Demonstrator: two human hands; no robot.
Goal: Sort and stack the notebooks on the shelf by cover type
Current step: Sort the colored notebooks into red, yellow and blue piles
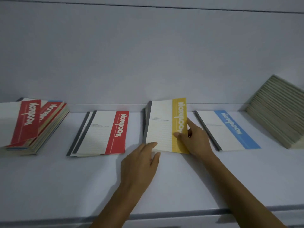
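Yellow notebook (162,127): white cover with a yellow band and a grey spine, at the middle of the shelf (49,178), between the red and blue ones; it sits over a second grey-spined notebook (144,119), of which only the spine edge shows at its left; its far edge reaches the back wall (148,55), and it looks raised off flat (whether it leans on the wall cannot be told).

Right hand (195,140): grasping the yellow notebook at its right edge; thumb lies on the yellow band, index finger runs up along the edge, the other fingers are curled behind.

Left hand (139,163): at the near left corner of the same notebook; index finger rests on the cover, thumb tip sits at the near edge; whether it pinches the corner or only touches it cannot be told.

Red notebooks (100,132): small flat stack to the left, apart from the yellow one; two grey spines visible, slightly offset.

Blue notebook (228,129): flat on the shelf just right of the right hand, angled.

Mixed pile (36,127): far left, thick and untidy; red-band covers on top, skewed.

Leaning row (276,111): far right; many notebooks tilted together, only their edges showing, cover types not readable.
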